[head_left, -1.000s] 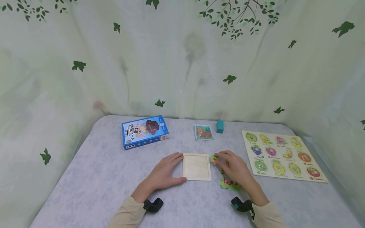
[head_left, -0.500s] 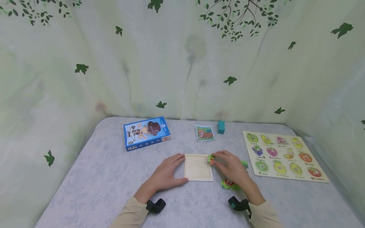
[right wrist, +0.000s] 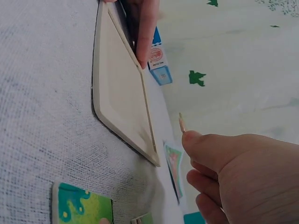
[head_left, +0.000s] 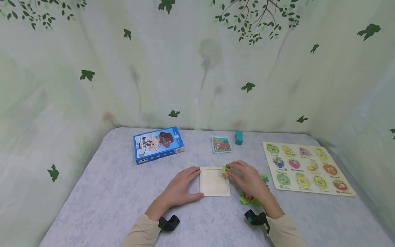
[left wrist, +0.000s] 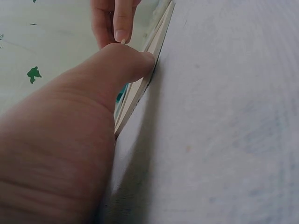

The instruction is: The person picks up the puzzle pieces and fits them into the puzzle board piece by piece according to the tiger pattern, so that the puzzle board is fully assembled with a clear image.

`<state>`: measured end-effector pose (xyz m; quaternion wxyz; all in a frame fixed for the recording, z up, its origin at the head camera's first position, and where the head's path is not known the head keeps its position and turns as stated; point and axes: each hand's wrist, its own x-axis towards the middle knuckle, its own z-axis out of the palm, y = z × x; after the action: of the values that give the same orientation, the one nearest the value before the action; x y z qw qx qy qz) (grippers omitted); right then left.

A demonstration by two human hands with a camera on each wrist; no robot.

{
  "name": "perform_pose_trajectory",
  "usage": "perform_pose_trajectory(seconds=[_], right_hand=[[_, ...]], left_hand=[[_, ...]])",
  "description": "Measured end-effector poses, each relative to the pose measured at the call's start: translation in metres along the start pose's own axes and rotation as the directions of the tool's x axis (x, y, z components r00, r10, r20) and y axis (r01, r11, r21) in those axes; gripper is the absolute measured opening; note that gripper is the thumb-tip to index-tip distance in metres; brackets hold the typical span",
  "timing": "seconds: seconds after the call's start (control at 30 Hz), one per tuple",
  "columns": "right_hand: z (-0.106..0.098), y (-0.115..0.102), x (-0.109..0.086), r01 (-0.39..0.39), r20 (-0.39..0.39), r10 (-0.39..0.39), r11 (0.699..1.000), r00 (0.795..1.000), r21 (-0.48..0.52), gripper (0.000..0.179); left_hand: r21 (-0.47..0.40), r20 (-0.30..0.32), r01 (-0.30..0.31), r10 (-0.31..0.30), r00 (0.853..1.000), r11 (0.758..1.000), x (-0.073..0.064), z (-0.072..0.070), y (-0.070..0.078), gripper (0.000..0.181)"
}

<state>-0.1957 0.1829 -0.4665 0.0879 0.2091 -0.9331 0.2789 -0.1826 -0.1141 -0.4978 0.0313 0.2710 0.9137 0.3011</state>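
A shallow square wooden puzzle tray (head_left: 214, 183) lies bare in the middle of the table. My left hand (head_left: 180, 187) rests at its left side, with the thumb at the near corner and the fingertips at the far corner. Between thumb and fingers, my right hand (head_left: 249, 177) pinches a small green and orange puzzle piece (head_left: 225, 171) over the tray's far right corner. Seen edge-on in the right wrist view, that puzzle piece (right wrist: 182, 122) is raised above the tray. Several loose puzzle pieces (head_left: 247, 200) lie partly hidden under my right hand and forearm.
At the back left lies a blue game box (head_left: 158, 144). A bear picture card (head_left: 221, 144) and a teal block (head_left: 239, 137) stand behind the tray. A wooden fruit board (head_left: 303, 168) occupies the right side. A printed curtain (head_left: 191, 68) borders the table.
My right hand has moved left with the puzzle piece, from beside the tray to over its far right corner. The left hand stays at the tray's left side.
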Motion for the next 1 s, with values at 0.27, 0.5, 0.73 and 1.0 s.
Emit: perform_pose_trajectory(seconds=[0.27,0.5,0.73,1.0], right_hand=[[-0.002,-0.006,0.006,0.0,0.006,0.0,1.0,1.0,0.012,0.028],[0.002,-0.006,0.008,0.014,0.009,-0.014,1.0,1.0,-0.015,0.028],[0.007,-0.006,0.009,0.027,0.007,-0.027,0.999,1.0,-0.028,0.029],[0.012,-0.008,0.006,0.021,0.015,-0.021,1.0,1.0,-0.003,0.03]], left_hand=[[0.012,-0.013,0.01,-0.01,1.0,1.0,-0.001,0.0,-0.004,0.087],[0.007,-0.008,0.008,-0.008,1.0,1.0,-0.002,0.0,-0.003,0.088],[0.017,0.009,0.004,-0.004,1.0,1.0,-0.001,-0.001,-0.001,0.088],[-0.001,0.018,0.012,-0.012,1.0,1.0,0.001,0.0,0.0,0.088]])
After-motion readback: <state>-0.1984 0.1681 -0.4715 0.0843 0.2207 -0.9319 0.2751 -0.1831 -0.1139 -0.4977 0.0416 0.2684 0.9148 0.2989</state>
